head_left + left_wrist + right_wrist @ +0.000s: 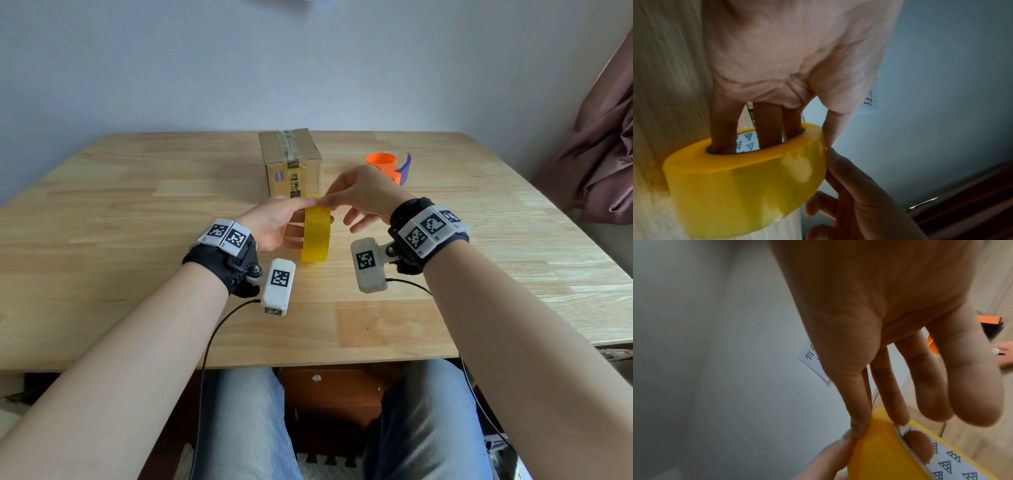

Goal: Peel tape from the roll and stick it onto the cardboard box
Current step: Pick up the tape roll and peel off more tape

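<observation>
Yellow tape roll (316,236) standing on edge on the wooden table (137,212), near the front middle, just in front of the cardboard box (291,164). Box upright toward the far middle of the table, old clear tape along its top seam, printed labels down its near face.

Left hand (274,226) grasping the roll: fingers (768,125) pushed through the core (three seen inside it from the left wrist view), thumb laid over the top of the rim. Core lining white with small triangle marks.

Right hand (363,195) at the top of the roll, thumb and forefinger brought together on the outer yellow surface right beside the left thumb; remaining fingers loose and spread. From the right wrist view, fingertips (859,428) pressed against the yellow band at its edge. Whether a free end of tape is actually pinched between them: cannot tell (tips too tight together, and no lifted strip visible). No yellow tape seen on the box.

Orange tape dispenser (385,166) with a blue blade guard on the table to the right of the box, behind the right hand, well apart from the roll.

Paper note (813,366) with printed characters on the pale wall, partly hidden by the right hand.
</observation>
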Tool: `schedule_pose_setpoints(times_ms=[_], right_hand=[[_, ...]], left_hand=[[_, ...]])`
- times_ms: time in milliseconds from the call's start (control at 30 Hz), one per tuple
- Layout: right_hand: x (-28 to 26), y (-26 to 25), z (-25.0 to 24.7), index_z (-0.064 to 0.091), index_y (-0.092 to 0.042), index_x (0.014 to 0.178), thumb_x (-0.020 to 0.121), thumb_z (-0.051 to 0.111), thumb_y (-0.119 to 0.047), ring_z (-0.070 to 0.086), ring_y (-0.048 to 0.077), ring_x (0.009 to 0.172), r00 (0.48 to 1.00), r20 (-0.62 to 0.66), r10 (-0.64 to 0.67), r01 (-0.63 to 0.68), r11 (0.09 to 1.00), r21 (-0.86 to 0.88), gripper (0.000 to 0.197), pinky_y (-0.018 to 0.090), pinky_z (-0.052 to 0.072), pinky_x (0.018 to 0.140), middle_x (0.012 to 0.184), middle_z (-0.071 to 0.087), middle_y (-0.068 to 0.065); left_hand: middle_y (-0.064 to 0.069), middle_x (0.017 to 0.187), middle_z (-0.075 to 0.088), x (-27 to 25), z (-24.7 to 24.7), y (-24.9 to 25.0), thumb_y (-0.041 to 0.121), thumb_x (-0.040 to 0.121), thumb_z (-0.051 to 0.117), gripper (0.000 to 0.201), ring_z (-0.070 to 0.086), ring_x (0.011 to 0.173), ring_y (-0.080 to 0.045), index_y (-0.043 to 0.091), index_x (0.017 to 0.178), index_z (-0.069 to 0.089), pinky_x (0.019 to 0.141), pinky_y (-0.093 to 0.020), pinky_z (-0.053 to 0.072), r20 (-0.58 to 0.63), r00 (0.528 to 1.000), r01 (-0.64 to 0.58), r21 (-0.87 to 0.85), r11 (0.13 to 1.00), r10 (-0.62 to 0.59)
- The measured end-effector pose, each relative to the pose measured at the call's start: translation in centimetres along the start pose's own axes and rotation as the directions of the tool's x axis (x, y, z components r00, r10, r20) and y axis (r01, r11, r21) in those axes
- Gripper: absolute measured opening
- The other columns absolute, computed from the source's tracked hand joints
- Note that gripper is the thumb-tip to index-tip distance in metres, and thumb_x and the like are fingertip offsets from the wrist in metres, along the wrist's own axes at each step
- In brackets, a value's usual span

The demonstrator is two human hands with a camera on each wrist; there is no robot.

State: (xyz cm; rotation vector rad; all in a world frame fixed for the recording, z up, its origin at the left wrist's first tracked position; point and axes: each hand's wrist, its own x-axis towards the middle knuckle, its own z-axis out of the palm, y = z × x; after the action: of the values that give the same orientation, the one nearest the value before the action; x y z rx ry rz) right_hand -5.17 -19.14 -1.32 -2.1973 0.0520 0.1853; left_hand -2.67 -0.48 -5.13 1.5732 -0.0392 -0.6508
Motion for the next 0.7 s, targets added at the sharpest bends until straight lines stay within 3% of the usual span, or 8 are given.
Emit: schedule_pose_setpoints(times_ms=[67, 167, 233, 300, 367, 500, 600, 700], right_hand=[[-0.1, -0.1, 0.1, 0.074, -0.018, 0.101, 0.086, 0.081, -0.035, 0.078, 0.025, 0.081, 1.000, -0.003, 0.000, 0.000, 1.000, -0.010, 0.024, 0.041, 0.066, 0.062, 0.096, 0.079, 0.004], [0.1, -0.1, 0.0, 0.066, -0.023, 0.125, 0.088, 0.078, -0.035, 0.079, 0.025, 0.077, 0.998, 0.064, 0.009, -0.006, 0.999, -0.035, 0.040, 0.047, 0.066, 0.065, 0.099, 0.079, 0.003], [-0.1, -0.3, -0.4, 0.060, -0.027, 0.136, 0.090, 0.076, -0.036, 0.079, 0.024, 0.076, 0.991, 0.130, 0.006, 0.006, 0.996, -0.094, 0.050, 0.049, 0.066, 0.069, 0.097, 0.080, 0.001], [-0.3, -0.5, -0.8, 0.064, -0.023, 0.132, 0.088, 0.079, -0.034, 0.079, 0.023, 0.074, 0.991, 0.135, -0.024, 0.041, 0.991, -0.126, 0.048, 0.048, 0.066, 0.068, 0.094, 0.080, 0.002], [-0.5, -0.6, -1.0, 0.070, -0.019, 0.117, 0.083, 0.084, -0.030, 0.079, 0.023, 0.071, 0.994, 0.083, -0.068, 0.079, 0.987, -0.137, 0.038, 0.045, 0.066, 0.063, 0.092, 0.079, 0.005], [-0.5, -0.4, -0.5, 0.074, -0.016, 0.095, 0.083, 0.084, -0.027, 0.078, 0.020, 0.066, 0.990, 0.017, -0.141, 0.142, 0.971, -0.191, 0.019, 0.038, 0.064, 0.054, 0.093, 0.077, 0.007], [-0.4, -0.1, -0.4, 0.070, -0.016, 0.102, 0.086, 0.081, -0.028, 0.078, 0.022, 0.067, 0.988, 0.042, -0.148, 0.154, 0.966, -0.209, 0.023, 0.042, 0.064, 0.053, 0.100, 0.074, 0.005], [-0.1, -0.1, -0.6, 0.067, -0.019, 0.107, 0.088, 0.079, -0.028, 0.078, 0.024, 0.068, 0.987, 0.062, -0.148, 0.159, 0.962, -0.222, 0.025, 0.045, 0.064, 0.053, 0.103, 0.073, 0.004]], left_hand=[[-0.007, 0.105, 0.079, 0.1, 0.0, 0.0, 0.034, 0.100, 0.059, 0.029, 0.074, 0.094, -0.025, 0.015, 0.119, 0.069, 0.073, -0.036, 0.057, -0.007, 1.000, -0.001, -0.002, 1.000, 0.001], [-0.006, 0.103, 0.079, 0.0, -0.1, -0.1, 0.034, 0.099, 0.060, 0.030, 0.074, 0.091, -0.023, 0.014, 0.119, 0.070, 0.074, -0.036, 0.057, -0.002, 1.000, -0.004, 0.007, 1.000, 0.004], [-0.006, 0.100, 0.080, -0.1, -0.3, -0.2, 0.033, 0.098, 0.063, 0.027, 0.074, 0.092, -0.024, 0.013, 0.115, 0.071, 0.081, -0.040, 0.057, -0.001, 1.000, -0.010, 0.032, 0.999, 0.010], [-0.010, 0.108, 0.079, -0.1, -0.5, -0.4, 0.031, 0.095, 0.067, 0.035, 0.073, 0.103, -0.029, 0.007, 0.120, 0.071, 0.092, -0.047, 0.055, -0.007, 0.999, -0.031, 0.057, 0.998, 0.031], [-0.014, 0.118, 0.076, 0.1, -0.4, -0.6, 0.029, 0.092, 0.071, 0.043, 0.071, 0.113, -0.033, 0.004, 0.126, 0.068, 0.100, -0.052, 0.051, -0.027, 0.998, -0.062, 0.061, 0.996, 0.063], [-0.023, 0.127, 0.069, 0.5, 0.0, -1.0, 0.023, 0.090, 0.074, 0.027, 0.069, 0.112, -0.038, 0.007, 0.112, 0.072, 0.104, -0.056, 0.047, -0.102, 0.988, -0.116, 0.016, 0.993, 0.117], [-0.022, 0.126, 0.070, 0.9, -0.1, -1.3, 0.024, 0.089, 0.076, 0.021, 0.066, 0.117, -0.042, 0.011, 0.105, 0.073, 0.105, -0.057, 0.047, -0.108, 0.986, -0.125, 0.023, 0.992, 0.126], [-0.021, 0.125, 0.071, 1.1, 0.0, -1.3, 0.026, 0.090, 0.074, 0.026, 0.068, 0.115, -0.039, 0.009, 0.110, 0.072, 0.100, -0.053, 0.051, -0.112, 0.984, -0.134, 0.030, 0.991, 0.136]])
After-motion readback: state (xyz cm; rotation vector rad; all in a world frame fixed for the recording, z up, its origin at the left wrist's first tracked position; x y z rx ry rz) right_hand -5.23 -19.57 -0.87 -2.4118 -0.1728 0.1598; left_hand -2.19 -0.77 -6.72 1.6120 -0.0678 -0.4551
